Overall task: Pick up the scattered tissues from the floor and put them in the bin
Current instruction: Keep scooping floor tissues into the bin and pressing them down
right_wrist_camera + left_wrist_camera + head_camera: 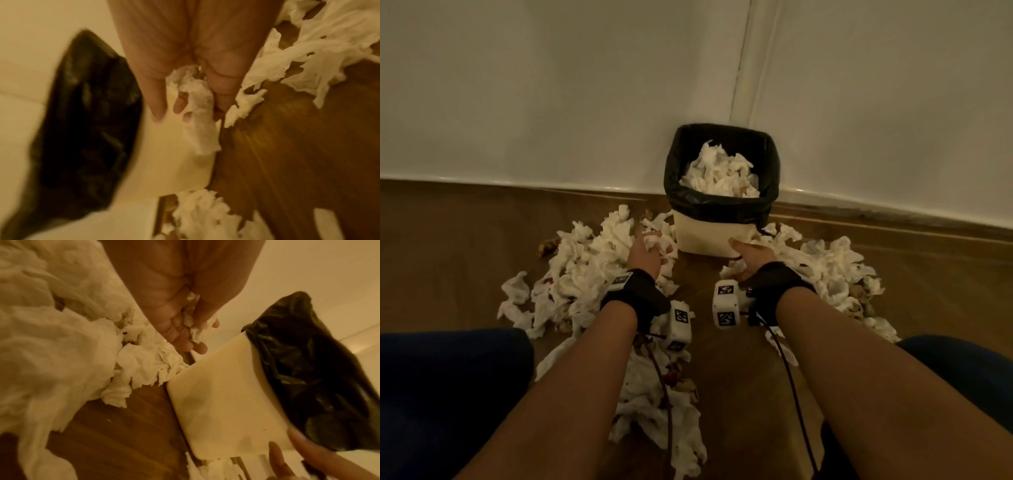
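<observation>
A cream bin (709, 238) with a black liner (719, 205) stands in the wall corner, heaped with white tissues (719, 171). My left hand (649, 248) hovers just left of the bin's base and grips a crumpled tissue (655, 240); in the left wrist view its fingers (180, 331) curl round that tissue (194, 328). At the bin's lower right corner, my right hand (751, 257) holds another tissue; the right wrist view shows the strip (200, 113) hanging from the curled fingers (223, 87) beside the bin wall (174, 159).
Scattered tissues lie in a pile to the left (582, 270), another to the right (832, 270) and one between my arms (654, 411). Bare wooden floor (702, 281) runs from my wrists to the bin. White walls (551, 102) close the back. My knees (448, 377) flank the scene.
</observation>
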